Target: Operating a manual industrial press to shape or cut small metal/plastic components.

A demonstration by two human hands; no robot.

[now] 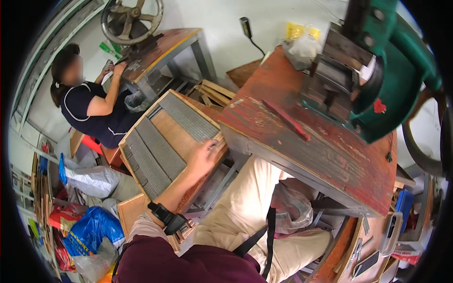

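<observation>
My left hand [203,158] reaches over the right-hand rim of a shallow wooden tray [166,121], with a black band and device on its wrist. Its fingers are bent together, slightly blurred; a small dark bit shows at their tips, too little to name. Tight rows of small grey metal pieces [158,146] fill the tray's near left part, and another block of grey pieces [188,115] lies along its far right side. Between them the tray's bare wooden bottom shows. My right hand is out of view.
A worn red workbench [283,146] stands right of the tray, bearing a green press [391,80] and a red stick [285,120]. A co-worker [94,101] sits at another bench at far left. Bags [94,236] lie at lower left; tools and a phone [365,264] lie at lower right.
</observation>
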